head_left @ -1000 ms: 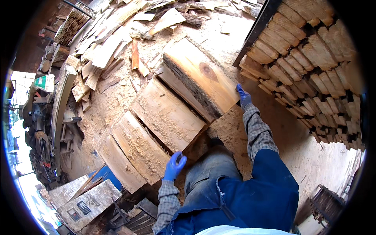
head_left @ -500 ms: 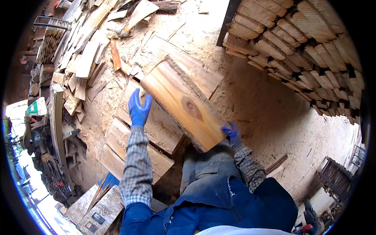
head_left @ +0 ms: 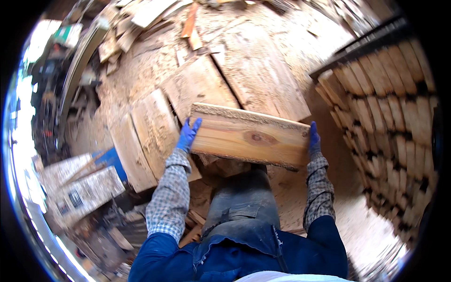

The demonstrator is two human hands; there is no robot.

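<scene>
I hold a thick wooden plank [head_left: 256, 138] crosswise in front of my thighs, tilted slightly down to the right. It has a dark knot near its middle and rough bark along its long edges. My left hand [head_left: 189, 134], in a blue glove, is closed on the plank's left end. At the opposite end, my right hand [head_left: 314, 139], gloved the same, presses against the edge with its fingers pointing up. Beyond the plank lie several wide sawn boards, among them a broad board [head_left: 199, 87] and a sawdust-covered board [head_left: 157, 129].
A tall stack of boards [head_left: 390, 103], ends facing me, rises on the right beside a dark beam [head_left: 359, 47]. Offcuts [head_left: 155, 11] are heaped at the far left on sawdust-covered ground. A pale, worn machine panel [head_left: 89, 192] stands at the lower left.
The plank has turned from a steep diagonal to nearly crosswise. My left hand, apart from it before, now grips its left end. The whole view has swung to the right.
</scene>
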